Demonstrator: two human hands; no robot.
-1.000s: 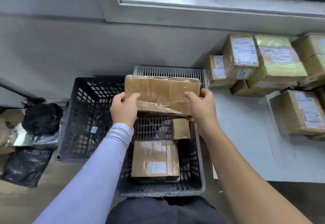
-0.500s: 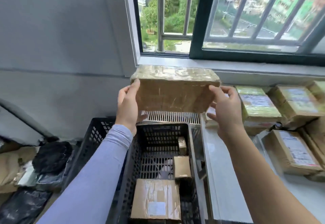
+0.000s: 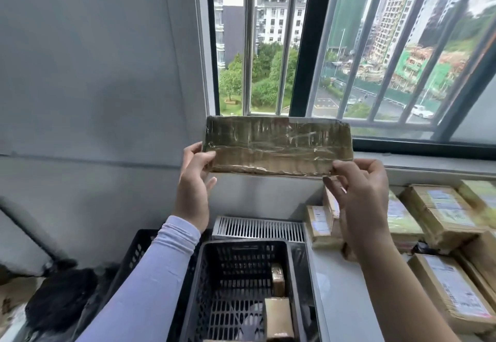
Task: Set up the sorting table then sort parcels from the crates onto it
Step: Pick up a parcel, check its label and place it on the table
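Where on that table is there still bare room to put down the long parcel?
The long parcel is up in both hands, left hand and right hand. Bare table shows in a strip between the black crate and the labelled parcels. The table's right and far side by the window is crowded.

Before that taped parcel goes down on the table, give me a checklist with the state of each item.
1. Left hand grips the taped parcel: ok.
2. Right hand pinches its lower corner: ok.
3. Parcel clear of the black crate: ok.
4. Bare spot on the table near the crate: ok.
5. Shipping label readable on the parcel: cannot tell, none on the visible face.
6. Sorted parcels out of the way: ok.
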